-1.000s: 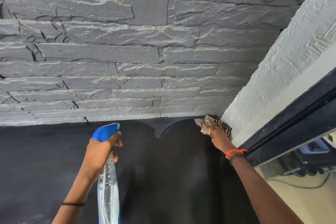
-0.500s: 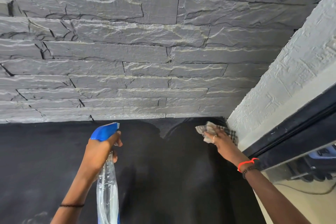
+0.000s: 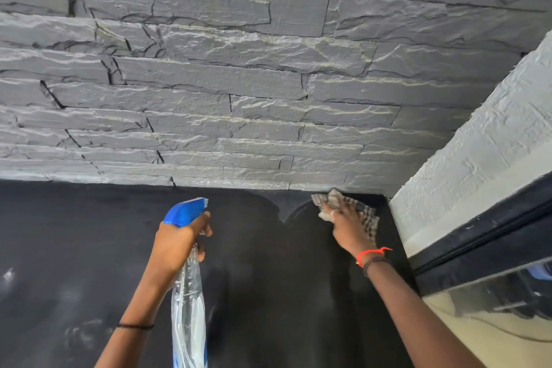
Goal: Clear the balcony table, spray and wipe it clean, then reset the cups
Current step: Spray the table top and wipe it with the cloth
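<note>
**One bottle, one cloth, both hands busy**

Count: one spray bottle [image 3: 188,308], one checked cloth [image 3: 369,219], one black worktop [image 3: 74,248].

Your left hand [image 3: 176,245] has its fingers curled tight round the bottle's neck under the blue head. It holds the bottle upright, well short of the stone wall [image 3: 239,84].

Your right hand [image 3: 348,225] has its fingers laid fairly flat, pressing the cloth onto the worktop. The cloth's far edge almost touches the foot of the stone wall.

The bottle's base is cut off by the frame. The trigger is hidden under your fingers, and part of the cloth is under your hand. A faint damp patch shows on the worktop just below the wall.
</note>
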The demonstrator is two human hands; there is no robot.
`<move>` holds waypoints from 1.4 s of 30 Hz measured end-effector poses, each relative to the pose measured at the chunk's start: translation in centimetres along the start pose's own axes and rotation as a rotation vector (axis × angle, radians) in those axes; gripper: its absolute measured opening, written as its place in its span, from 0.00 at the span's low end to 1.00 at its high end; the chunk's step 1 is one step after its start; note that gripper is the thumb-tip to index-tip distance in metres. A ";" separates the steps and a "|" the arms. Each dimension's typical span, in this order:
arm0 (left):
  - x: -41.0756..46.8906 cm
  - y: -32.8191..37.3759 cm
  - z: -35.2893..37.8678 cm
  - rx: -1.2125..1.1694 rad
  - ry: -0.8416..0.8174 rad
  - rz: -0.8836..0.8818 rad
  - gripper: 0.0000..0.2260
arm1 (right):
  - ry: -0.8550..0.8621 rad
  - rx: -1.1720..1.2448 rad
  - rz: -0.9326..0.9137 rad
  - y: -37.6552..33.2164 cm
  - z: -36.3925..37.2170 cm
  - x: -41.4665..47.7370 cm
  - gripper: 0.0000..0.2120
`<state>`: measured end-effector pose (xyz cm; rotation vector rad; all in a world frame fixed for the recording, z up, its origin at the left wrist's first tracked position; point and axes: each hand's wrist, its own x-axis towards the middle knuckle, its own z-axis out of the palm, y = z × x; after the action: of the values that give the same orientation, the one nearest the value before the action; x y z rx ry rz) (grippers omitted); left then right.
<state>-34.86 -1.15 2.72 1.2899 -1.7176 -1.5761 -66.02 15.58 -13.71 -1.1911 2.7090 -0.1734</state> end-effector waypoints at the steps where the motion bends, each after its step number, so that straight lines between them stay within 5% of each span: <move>1: -0.2 0.1 -0.1 -0.002 0.003 0.003 0.08 | -0.015 0.010 -0.024 -2.5 0.3 -0.2 0.36; 8: -1.9 0.4 -1.1 0.002 0.040 0.015 0.10 | -0.162 0.004 -0.352 -18.1 1.1 -3.2 0.32; 12: -3.0 0.3 -2.2 -0.019 0.067 0.009 0.09 | -0.191 -0.050 -0.457 -18.0 1.1 -6.7 0.34; 16: -4.1 0.0 -3.6 -0.017 0.092 0.011 0.10 | -0.018 -0.054 -0.329 -12.5 0.1 -7.6 0.32; 19: -4.7 -0.3 -4.6 -0.019 0.107 -0.001 0.10 | 0.147 -0.084 -0.043 -6.9 -1.1 -6.7 0.25; 24: -4.4 -0.8 -6.2 -0.005 0.096 0.009 0.10 | 0.064 -0.106 0.408 -1.5 -2.8 -4.3 0.19; 28: -3.5 -1.1 -8.0 0.007 0.072 0.013 0.09 | -0.021 -0.150 0.579 -5.2 -2.8 -2.1 0.18; 38: -1.6 -2.3 -15.5 0.026 0.094 -0.006 0.10 | -0.057 -0.031 0.438 -23.6 -0.7 1.8 0.20; 42: -1.4 -3.1 -18.5 0.019 0.131 -0.011 0.09 | -0.071 -0.060 0.214 -31.4 0.4 1.7 0.20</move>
<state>-17.74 -8.82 4.32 1.3830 -1.6508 -1.4504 -44.46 -6.81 -8.77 -0.8940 2.7715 -0.0207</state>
